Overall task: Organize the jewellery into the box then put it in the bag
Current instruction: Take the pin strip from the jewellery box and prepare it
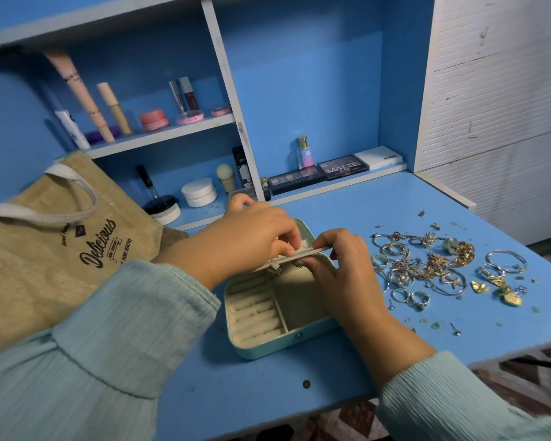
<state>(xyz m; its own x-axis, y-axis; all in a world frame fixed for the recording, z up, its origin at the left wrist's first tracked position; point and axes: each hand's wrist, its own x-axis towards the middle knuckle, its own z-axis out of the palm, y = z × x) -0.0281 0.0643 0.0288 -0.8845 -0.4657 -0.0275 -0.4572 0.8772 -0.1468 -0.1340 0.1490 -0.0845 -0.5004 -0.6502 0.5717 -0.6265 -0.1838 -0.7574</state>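
A pale teal jewellery box (261, 343) lies open on the blue desk, with cream ring rolls on its left and an empty cream compartment on its right. A thin cream flap panel (306, 252) stands across the box, with small earrings (275, 268) hanging from it. My left hand (252, 240) pinches the panel's upper edge. My right hand (337, 265) pinches its right end. A heap of gold and silver jewellery (427, 265) lies on the desk to the right of the box. The jute bag (54, 249) printed "Delicious" stands at the left.
Small studs and green beads (436, 324) lie scattered near the desk's front right edge. Eyeshadow palettes (318, 175) and a perfume bottle (304, 152) sit at the back. Cosmetic tubes and jars (153, 119) fill the shelves behind the bag.
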